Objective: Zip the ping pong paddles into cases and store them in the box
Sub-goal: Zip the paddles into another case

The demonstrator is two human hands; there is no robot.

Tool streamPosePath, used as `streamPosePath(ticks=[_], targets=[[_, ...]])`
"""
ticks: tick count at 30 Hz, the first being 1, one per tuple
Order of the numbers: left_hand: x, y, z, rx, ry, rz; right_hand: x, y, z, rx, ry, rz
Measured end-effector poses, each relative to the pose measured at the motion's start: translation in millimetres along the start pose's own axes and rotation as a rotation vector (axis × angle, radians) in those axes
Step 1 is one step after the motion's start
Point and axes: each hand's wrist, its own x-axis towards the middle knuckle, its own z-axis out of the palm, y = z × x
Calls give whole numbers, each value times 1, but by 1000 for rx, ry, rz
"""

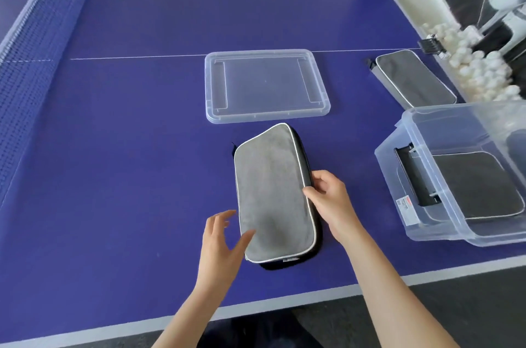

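Pinching the right edge of the grey case about halfway along, the right hand has thumb and curled fingers closed on the black zipper side. Whether a zipper pull sits between them is hidden. The left hand is spread, fingers straight and apart, by the case's near left corner. Its thumb lies over the grey fabric, but I cannot tell if it touches.

The case lies flat on the surface, its length running away from the person. It looks closed, though the zip itself is hard to read. My judgement is that the step in hand is finishing or checking this zip.

The next move likely calls for a firm 2-handed hold, a lift and a carry rightward into the clear box, where 1 stored case lies on the bottom. The far case waits beyond the box, and the lid lies just beyond the grey case.
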Motion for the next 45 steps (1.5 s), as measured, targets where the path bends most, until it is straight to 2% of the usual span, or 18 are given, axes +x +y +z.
streamPosePath(ticks=[6, 10, 14, 18, 20, 24, 31, 35, 39, 45], targets=[[33, -3, 24, 139, -86, -97, 37, 45, -21, -84, 20, 143], [50, 1, 43, 96, -134, -266, 48, 65, -21, -134, -11, 194], [63, -2, 55, -4, -106, -422, 47, 69, -21, -198, 5, 166], [68, 0, 63, -40, -111, -472, 46, 77, -16, -301, 44, 94], [67, 1, 67, -7, -113, -464, 46, 80, -12, -317, 38, 116], [64, 2, 70, 0, -93, -455, 43, 83, -4, -239, 16, 216], [64, 6, 71, -38, -97, -458, 49, 84, -6, -118, 5, 284], [68, 2, 67, -162, -110, -528, 52, 81, -7, 17, -33, 349], [75, 5, 56, -393, -102, -653, 51, 74, -8, 123, -74, 354], [85, 18, 38, -540, -186, -651, 52, 58, -13, 231, -112, 338]])
